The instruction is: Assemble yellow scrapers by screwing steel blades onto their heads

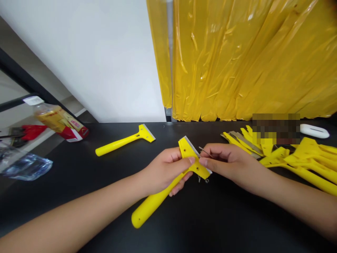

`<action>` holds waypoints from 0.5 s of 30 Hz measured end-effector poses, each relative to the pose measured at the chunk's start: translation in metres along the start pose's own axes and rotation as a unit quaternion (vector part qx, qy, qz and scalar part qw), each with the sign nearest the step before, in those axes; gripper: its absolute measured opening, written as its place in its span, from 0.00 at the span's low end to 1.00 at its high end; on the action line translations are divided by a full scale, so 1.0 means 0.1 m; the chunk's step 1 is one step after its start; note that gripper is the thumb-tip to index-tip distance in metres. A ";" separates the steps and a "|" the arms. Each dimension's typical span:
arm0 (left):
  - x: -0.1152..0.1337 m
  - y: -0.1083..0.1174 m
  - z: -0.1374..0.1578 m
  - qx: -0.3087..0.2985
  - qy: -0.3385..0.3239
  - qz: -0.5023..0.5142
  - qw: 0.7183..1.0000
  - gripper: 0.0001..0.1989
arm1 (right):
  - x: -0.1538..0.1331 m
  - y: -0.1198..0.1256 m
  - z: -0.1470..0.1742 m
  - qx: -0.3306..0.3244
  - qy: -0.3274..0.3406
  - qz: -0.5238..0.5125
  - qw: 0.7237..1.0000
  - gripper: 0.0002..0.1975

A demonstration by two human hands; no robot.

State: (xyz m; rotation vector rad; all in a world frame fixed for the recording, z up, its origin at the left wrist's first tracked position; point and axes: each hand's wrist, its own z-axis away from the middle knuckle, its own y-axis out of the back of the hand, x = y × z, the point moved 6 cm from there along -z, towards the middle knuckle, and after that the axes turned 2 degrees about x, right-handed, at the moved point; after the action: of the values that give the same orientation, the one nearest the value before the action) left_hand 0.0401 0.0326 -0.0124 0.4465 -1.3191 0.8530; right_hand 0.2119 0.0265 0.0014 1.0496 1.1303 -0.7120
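A yellow scraper lies slantwise in my left hand, which is closed round its neck with the thumb pressing on the flat head. A bright metal blade shows along the head's far edge. My right hand is closed at that edge, thumb and forefinger pinched by the right part of the head. From its fingers sticks a thin metal rod; its other end is hidden. Just below the head are a small screw and another small screw. A second yellow scraper with a blade rests farther left.
Yellow scraper parts are heaped at the right, beside several flat strips. A white oval object sits behind them. A drink bottle and a clear bottle lie left on the black table. Yellow plastic film hangs behind.
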 end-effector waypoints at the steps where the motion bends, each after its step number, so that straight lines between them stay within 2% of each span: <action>1: 0.00 0.00 -0.01 0.002 0.001 0.002 1.000 0.13 | 0.01 -0.01 0.00 -0.004 -0.007 -0.003 1.000 0.15; 4: 0.02 0.00 -0.02 0.016 -0.001 -0.004 1.000 0.13 | -0.01 -0.01 0.01 0.000 -0.011 0.002 1.000 0.14; 6: 0.09 0.02 -0.01 0.036 -0.013 -0.036 0.999 0.13 | -0.07 0.05 0.02 0.051 0.009 0.022 0.998 0.14; 8: 0.22 0.05 0.04 0.072 -0.051 -0.136 0.987 0.15 | -0.17 0.13 0.06 0.110 0.034 0.040 0.993 0.17; 9: 0.32 0.05 0.08 0.097 -0.083 -0.219 0.967 0.15 | -0.22 0.14 0.08 0.121 0.039 0.038 0.991 0.19; 10: 0.43 0.03 0.13 0.111 -0.125 -0.335 0.927 0.13 | -0.25 0.12 0.10 0.116 0.036 0.025 0.992 0.21; 12: 0.57 -0.07 0.21 0.121 -0.179 -0.563 0.798 0.08 | -0.26 0.04 0.14 0.077 -0.003 -0.026 0.997 0.24; 14: 0.57 -0.16 0.25 0.113 -0.176 -0.709 0.674 0.07 | -0.22 -0.07 0.19 0.043 -0.074 -0.091 0.992 0.27; 15: 0.54 -0.20 0.25 0.107 -0.170 -0.754 0.626 0.08 | -0.18 -0.13 0.22 0.035 -0.112 -0.118 0.986 0.28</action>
State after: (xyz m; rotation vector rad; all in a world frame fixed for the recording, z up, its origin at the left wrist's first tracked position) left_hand 0.0394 0.0173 0.0485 1.6404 -0.6831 -0.5784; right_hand 0.2027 0.0008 0.0165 0.8763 1.0489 -1.0384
